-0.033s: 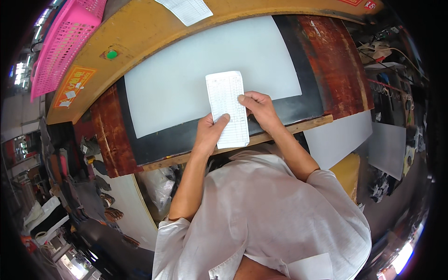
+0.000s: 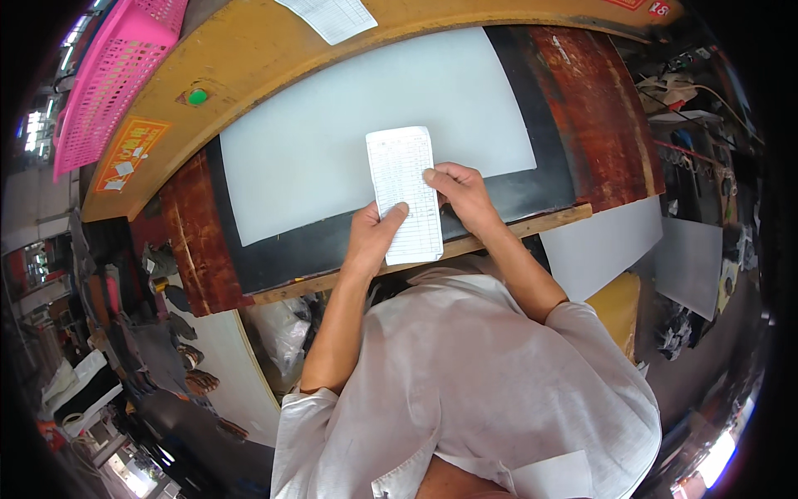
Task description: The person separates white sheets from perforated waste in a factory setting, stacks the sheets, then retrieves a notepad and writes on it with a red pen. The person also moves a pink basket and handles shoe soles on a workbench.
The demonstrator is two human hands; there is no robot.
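Note:
Between my two hands is a narrow white paper form (image 2: 403, 158) with a printed grid and small writing, upright above the front edge of the work surface. My left hand (image 2: 374, 233) pinches its lower left side, thumb lying across the front. On the right edge, a bit higher, my right hand (image 2: 463, 193) grips the sheet between thumb and bent fingers. The fingers behind the paper are hidden. Beyond it a large pale white sheet (image 2: 307, 141) lies flat on a black board (image 2: 307, 248).
A yellow machine beam (image 2: 249, 71) with a green button (image 2: 197, 97) arches behind the board. Another paper form (image 2: 332, 18) rests on it. A pink plastic basket (image 2: 125, 75) stands at the far left. Reddish-brown panels (image 2: 603, 116) flank the board, and a wooden strip (image 2: 532, 226) runs along its front.

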